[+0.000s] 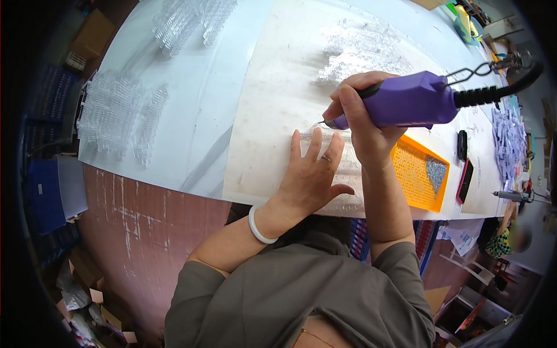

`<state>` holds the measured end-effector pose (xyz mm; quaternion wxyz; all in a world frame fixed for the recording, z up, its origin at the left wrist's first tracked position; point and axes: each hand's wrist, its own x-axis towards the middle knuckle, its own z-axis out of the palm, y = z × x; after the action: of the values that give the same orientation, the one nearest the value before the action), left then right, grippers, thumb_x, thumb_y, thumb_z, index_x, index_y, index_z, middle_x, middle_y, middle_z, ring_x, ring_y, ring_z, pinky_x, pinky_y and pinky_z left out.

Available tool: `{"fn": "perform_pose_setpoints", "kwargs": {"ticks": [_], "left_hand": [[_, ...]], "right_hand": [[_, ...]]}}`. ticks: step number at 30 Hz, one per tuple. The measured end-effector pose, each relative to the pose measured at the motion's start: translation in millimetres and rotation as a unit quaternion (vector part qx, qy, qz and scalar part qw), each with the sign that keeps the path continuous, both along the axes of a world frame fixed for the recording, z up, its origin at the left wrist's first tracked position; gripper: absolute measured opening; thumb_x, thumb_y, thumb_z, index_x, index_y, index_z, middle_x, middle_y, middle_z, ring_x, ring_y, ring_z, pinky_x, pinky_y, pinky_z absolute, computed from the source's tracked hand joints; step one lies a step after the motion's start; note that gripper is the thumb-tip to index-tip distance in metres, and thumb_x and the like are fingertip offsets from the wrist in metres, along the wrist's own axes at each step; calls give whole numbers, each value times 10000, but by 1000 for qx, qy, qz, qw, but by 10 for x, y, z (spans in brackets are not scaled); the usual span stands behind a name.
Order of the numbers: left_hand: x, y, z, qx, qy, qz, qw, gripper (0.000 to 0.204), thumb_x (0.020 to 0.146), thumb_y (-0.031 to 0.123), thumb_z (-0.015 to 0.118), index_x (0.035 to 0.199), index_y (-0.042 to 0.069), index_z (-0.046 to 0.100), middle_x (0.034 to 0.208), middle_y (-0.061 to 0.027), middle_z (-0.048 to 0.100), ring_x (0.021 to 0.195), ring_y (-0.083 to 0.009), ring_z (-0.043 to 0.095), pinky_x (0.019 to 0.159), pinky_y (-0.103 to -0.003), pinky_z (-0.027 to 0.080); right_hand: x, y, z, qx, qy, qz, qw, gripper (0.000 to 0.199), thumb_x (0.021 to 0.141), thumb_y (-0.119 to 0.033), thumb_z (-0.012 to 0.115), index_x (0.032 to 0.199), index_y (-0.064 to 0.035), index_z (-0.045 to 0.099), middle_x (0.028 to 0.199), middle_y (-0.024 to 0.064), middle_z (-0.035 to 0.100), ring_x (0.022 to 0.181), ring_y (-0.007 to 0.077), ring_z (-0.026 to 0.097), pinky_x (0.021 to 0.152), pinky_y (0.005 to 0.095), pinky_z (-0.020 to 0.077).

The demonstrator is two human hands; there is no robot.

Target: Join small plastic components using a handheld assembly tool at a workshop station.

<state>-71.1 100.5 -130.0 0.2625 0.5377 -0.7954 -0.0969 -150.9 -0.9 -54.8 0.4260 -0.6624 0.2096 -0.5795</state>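
Observation:
My right hand [366,116] is wrapped round a purple electric screwdriver [409,101], held nearly level with its bit pointing left. The bit's tip is just beyond the fingertips of my left hand [312,168]. That hand lies flat with fingers spread, pressing on clear plastic strips [348,165] on the white table [255,127]. Whether the bit touches a strip, I cannot tell. A black cord and a metal chain [464,74] run from the screwdriver's back end to the upper right. Right of my right forearm is an orange tray [415,182] with small silvery screws [436,174] in one corner.
Clear plastic pieces lie in heaps [365,49] ahead and at the left [113,113]. A dark phone-like object [464,181] and a black object [462,145] lie right of the tray. Another electric screwdriver [510,196] hangs at the far right, near a person [500,240].

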Motion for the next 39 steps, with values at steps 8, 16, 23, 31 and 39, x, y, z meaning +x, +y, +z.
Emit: {"fn": "perform_pose_setpoints", "kwargs": {"ticks": [8, 16, 23, 31, 39], "left_hand": [[-3, -13, -17, 2, -35, 19, 999, 814, 704, 606, 684, 1252, 18, 552, 1345, -80, 434, 1315, -343, 275, 994, -620, 309], [-30, 15, 9, -6, -59, 27, 998, 803, 728, 608, 655, 1248, 4, 559, 1323, -98, 484, 1267, -362, 352, 986, -614, 319], [-41, -47, -9, -30, -45, 12, 998, 756, 766, 565, 633, 1287, 26, 537, 1354, -104, 499, 1252, -354, 394, 1006, -592, 307], [-46, 66, 166, -42, -58, -30, 997, 569, 798, 351, 689, 1251, 29, 567, 1343, -88, 516, 1231, -323, 439, 1023, -520, 332], [-227, 375, 43, 3, -58, -62, 996, 613, 810, 341, 680, 1305, 13, 530, 1410, -108, 472, 1318, -344, 392, 1086, -506, 295]], "right_hand": [[111, -49, 24, 44, -4, 25, 999, 104, 821, 67, 640, 882, 8, 578, 717, 96, 625, 542, 147, 628, 489, 241, 512], [101, -58, 97, 72, 13, 43, 996, 103, 812, 62, 645, 889, 17, 593, 748, 101, 641, 603, 183, 659, 579, 290, 561], [-821, 142, 351, -82, -137, -45, 986, 183, 833, 57, 628, 992, 8, 554, 758, 158, 658, 601, 213, 678, 551, 290, 579], [-1608, 735, 225, 12, -46, -260, 964, 100, 853, 29, 588, 933, 4, 533, 767, 151, 605, 517, 149, 546, 503, 256, 481], [-1775, 949, 69, 44, -85, -243, 965, 84, 848, 38, 631, 912, 26, 578, 764, 126, 647, 565, 154, 639, 534, 246, 535]]}}
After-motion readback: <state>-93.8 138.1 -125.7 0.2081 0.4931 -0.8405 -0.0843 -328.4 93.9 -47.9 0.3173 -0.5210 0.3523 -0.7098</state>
